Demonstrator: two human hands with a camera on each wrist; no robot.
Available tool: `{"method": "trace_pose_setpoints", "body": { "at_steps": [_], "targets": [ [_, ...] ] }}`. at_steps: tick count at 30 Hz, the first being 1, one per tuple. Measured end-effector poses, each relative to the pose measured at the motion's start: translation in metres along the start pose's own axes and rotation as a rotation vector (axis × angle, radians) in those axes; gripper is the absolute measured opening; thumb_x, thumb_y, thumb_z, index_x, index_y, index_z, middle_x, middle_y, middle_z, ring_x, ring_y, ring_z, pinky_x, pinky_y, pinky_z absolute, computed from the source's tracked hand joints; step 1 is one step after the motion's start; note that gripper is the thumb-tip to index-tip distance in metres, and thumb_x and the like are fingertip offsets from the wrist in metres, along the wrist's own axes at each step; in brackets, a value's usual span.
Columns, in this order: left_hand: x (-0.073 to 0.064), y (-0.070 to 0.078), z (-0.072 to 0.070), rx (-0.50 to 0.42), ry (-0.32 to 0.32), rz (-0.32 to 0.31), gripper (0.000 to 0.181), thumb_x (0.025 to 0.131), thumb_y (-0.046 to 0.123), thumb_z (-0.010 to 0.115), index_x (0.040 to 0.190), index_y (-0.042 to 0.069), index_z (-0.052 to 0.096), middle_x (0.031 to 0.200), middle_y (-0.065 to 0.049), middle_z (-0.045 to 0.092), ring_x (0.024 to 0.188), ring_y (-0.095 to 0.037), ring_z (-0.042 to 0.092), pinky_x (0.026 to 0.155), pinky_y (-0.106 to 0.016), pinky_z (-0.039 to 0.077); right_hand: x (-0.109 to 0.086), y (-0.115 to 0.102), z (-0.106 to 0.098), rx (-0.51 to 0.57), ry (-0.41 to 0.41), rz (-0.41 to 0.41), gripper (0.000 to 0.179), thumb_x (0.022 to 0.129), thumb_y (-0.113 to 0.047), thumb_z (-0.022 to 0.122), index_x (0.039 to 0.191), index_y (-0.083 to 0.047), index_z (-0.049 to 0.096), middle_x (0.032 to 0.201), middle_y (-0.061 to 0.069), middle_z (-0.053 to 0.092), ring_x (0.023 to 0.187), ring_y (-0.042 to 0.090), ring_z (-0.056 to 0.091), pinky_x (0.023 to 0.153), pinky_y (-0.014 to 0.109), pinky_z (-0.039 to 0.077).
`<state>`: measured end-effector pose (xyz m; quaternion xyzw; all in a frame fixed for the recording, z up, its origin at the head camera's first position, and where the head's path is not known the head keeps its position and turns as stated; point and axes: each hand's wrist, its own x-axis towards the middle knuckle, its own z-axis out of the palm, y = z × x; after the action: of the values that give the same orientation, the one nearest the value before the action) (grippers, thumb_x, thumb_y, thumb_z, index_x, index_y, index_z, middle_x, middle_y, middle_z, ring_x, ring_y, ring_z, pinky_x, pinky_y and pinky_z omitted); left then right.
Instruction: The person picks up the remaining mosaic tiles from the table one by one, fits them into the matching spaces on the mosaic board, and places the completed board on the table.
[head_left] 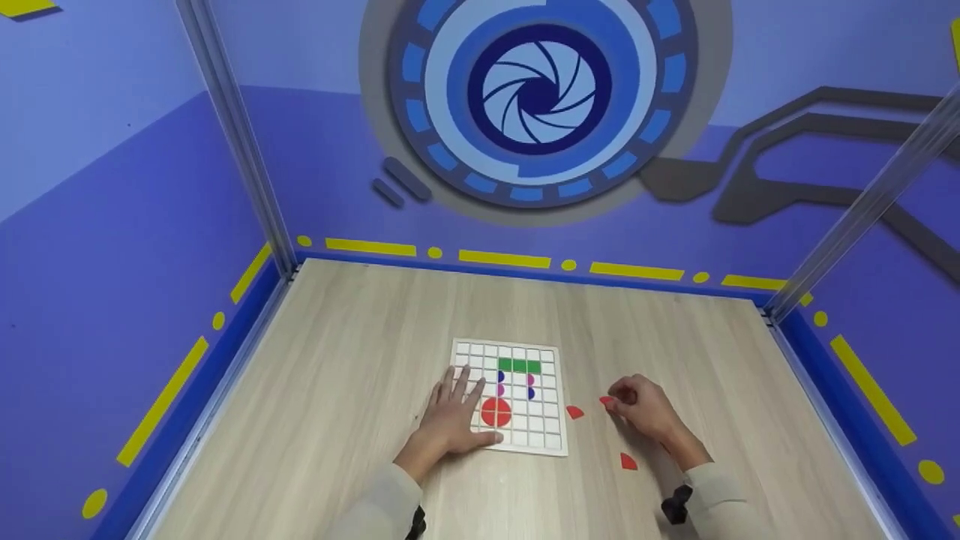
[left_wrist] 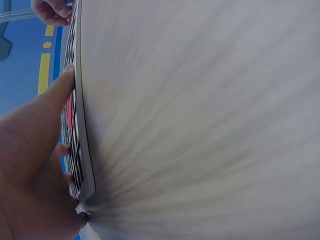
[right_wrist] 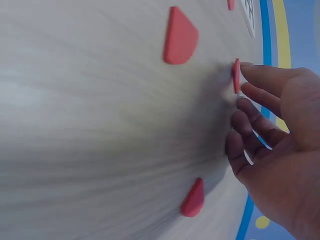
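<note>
Left grip (head_left: 448,421): spread wide, pressing flat on the left near part of the board (head_left: 553,435), fingers fanned toward its far side, thumb pointing right along its near edge!
Right grip (head_left: 646,409): over on the right, fingers curled, thumb and fingertips pinching a red wedge (head_left: 606,403), right of the board and clear of it.
Board: lying on the worktop (head_left: 360,390), ruled into pale squares.
Circle (head_left: 502,418): red, four quarters together on the board, just beside the left thumb.
Bar (head_left: 519,365): green, toward the board's far right.
Half-discs (head_left: 501,376): two pairs on the near side of the bar; the left pair runs blue far, pink near, and the right pair flips it!
Loose wedges (head_left: 575,412): one just right of the board, another nearer and farther right, and the right wrist view picks up a third by the right grip.
Sleeves (head_left: 375,502): beige, reaching in from the near side.
Far wall (head_left: 300,150): blue, round emblem (head_left: 538,94) up top.
</note>
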<state>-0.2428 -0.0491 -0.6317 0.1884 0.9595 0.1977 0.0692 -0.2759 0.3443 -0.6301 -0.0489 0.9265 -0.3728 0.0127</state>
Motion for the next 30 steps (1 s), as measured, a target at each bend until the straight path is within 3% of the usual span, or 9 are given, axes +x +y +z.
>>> {"method": "trace_pose_setpoints", "body": {
  "at_steps": [8,15,30],
  "targets": [
    [0.0,0.0,-0.001,0.0,0.006,0.008,0.108,0.089,0.069,0.073,0.166,0.006,0.033,0.175,-0.025,0.013,0.16,-0.05,0.006,0.128,-0.063,0.013,-0.006,0.004,0.009,0.08,0.026,0.07,0.022,0.095,0.001,0.074,0.116,-0.006,0.072,0.104,0.007,0.063,0.095,0.022,0.056,0.073,0.026,0.049],
    [0.0,0.001,-0.002,-0.016,-0.001,-0.008,0.105,0.09,0.067,0.073,0.166,0.007,0.033,0.175,-0.023,0.014,0.16,-0.049,0.006,0.128,-0.063,0.014,-0.005,0.004,0.012,0.075,0.056,0.053,0.015,0.095,0.0,0.076,0.109,-0.007,0.074,0.102,0.007,0.062,0.092,0.02,0.055,0.075,0.027,0.048],
    [0.001,0.001,-0.001,-0.012,-0.006,-0.012,0.106,0.09,0.068,0.072,0.167,0.007,0.032,0.175,-0.024,0.013,0.16,-0.049,0.005,0.128,-0.062,0.013,-0.009,0.001,0.015,0.114,0.088,0.074,0.016,0.097,0.0,0.073,0.111,-0.007,0.069,0.101,0.007,0.063,0.093,0.021,0.055,0.074,0.027,0.046]
  ]
}}
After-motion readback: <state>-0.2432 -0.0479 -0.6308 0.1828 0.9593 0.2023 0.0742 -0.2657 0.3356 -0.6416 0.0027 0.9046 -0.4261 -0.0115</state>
